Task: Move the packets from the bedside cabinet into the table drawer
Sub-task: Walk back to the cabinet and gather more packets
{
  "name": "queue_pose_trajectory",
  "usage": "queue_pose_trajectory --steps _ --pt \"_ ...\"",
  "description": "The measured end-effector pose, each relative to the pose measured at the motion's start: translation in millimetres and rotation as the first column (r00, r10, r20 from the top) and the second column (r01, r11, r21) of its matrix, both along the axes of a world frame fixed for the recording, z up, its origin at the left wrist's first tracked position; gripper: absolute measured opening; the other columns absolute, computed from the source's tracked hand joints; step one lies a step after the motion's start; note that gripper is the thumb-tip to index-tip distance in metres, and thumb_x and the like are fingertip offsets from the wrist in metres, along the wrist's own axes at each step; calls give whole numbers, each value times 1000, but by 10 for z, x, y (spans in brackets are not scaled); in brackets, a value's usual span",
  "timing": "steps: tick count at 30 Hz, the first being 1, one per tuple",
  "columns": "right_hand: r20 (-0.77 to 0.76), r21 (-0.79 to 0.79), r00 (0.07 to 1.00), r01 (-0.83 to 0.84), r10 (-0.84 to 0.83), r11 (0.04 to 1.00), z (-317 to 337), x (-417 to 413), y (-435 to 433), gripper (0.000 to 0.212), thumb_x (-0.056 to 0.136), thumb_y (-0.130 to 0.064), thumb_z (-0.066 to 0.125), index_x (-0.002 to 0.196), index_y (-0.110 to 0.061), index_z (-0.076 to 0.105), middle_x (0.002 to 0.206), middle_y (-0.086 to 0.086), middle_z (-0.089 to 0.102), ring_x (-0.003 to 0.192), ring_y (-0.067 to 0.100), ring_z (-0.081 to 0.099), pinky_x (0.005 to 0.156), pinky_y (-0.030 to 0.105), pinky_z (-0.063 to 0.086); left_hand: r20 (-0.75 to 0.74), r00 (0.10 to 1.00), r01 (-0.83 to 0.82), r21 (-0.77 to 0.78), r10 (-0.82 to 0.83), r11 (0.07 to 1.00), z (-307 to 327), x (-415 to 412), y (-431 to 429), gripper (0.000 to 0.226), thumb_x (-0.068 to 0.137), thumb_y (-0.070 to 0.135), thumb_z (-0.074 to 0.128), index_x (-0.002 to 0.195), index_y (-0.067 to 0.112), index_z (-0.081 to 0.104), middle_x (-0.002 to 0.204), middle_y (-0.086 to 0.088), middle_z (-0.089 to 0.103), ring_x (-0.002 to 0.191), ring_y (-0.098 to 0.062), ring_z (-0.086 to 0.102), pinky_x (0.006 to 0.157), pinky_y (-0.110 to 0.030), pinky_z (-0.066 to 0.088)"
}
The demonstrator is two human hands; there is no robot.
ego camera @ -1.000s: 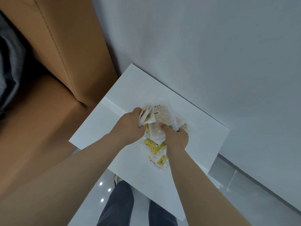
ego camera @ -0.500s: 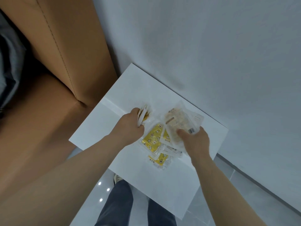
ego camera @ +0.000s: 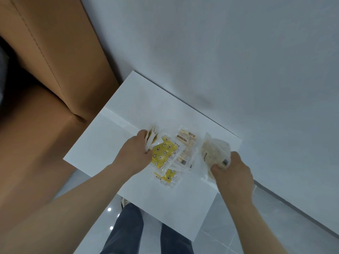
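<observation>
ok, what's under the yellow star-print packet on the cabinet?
A second yellow packet pokes out below the yellow star-print packet, and a white labelled packet seems tucked under its right edge. The left hand covers its left side; anything beneath there is hidden.

Soft, cool, even light. Pinpoint glare dots sat on the glossy floor (ego camera: 247, 226). White cabinet top (ego camera: 128, 110) read nearly washed out. Far left beside the headboard (ego camera: 55, 52) fell dark. Edges bowed; foreground slightly soft.
</observation>
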State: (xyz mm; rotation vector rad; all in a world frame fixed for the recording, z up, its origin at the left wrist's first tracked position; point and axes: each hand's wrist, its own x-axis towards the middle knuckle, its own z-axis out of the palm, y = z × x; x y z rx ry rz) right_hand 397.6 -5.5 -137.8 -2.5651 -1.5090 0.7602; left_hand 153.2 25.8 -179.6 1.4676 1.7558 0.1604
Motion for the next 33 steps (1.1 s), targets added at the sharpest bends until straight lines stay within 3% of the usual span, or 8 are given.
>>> queue_pose_trajectory --steps 5,11,14,17,22,28,31,33 --pt "104 -83 983 -141 149 987 -248 -118 -68 23 81 -20 56 91 -16 37 59 -3 43 52 19 46 46 27 31 -146 989 38 26 -34 999 -73 107 25 32 83 22 59 109 10 45 86 -12 56 72 -27 56 56 -31 40" --pt "25 -53 988 -151 153 987 -304 -106 -58 19 81 -16 55 96 -14 44 68 2 54 64 26 55 53 31 44 -296 953 51 -47 -63 998 -93 219 129 43 82 28 64 115 7 44 94 -13 50 75 -28 51 63 -29 39" --pt "-37 -48 992 -120 118 992 -250 -66 -64 16 80 -16 56 93 -13 47 72 4 58 65 26 57 55 35 49 -231 971 46 -85 -64 995 -84 209 181 34 84 22 60 111 6 46 97 -15 55 78 -28 54 63 -31 41" --pt "-39 -48 992 -121 119 992 -115 -11 -89 19 80 -16 56 97 -15 49 72 2 58 64 24 56 51 30 43 -141 989 25 -85 -37 996 44 166 150 25 84 17 57 105 7 49 90 -11 60 79 -28 57 63 -33 45" --pt "-29 -20 992 -120 119 993 325 -57 -158 19 79 -17 57 98 -18 53 68 -4 55 61 17 53 49 27 41 7 1000 24 -72 -24 997 551 52 -54 14 85 16 54 98 13 52 83 -2 60 71 -15 56 57 -23 42" --pt "-92 59 996 -12 18 998 1272 -271 -336 11 78 -18 58 88 -23 57 64 -6 58 58 13 55 51 28 45 87 984 155 -7 -153 988 1478 -65 -222 22 84 17 55 106 20 54 87 4 63 76 -11 60 64 -25 50" --pt "-99 146 995 20 -6 989 1824 -380 -496 10 80 -20 59 87 -26 55 64 -7 59 58 11 56 48 25 43 107 967 226 64 -232 972 2048 -59 -266 31 85 15 53 115 22 45 86 1 62 73 -12 59 57 -24 48" --pt "-98 213 994 61 -40 975 2173 -439 -620 10 80 -21 58 84 -29 51 63 -7 59 58 12 56 49 27 44 122 957 251 102 -263 963 2402 -46 -295 33 85 15 53 113 23 39 83 -3 61 69 -18 60 54 -32 50"
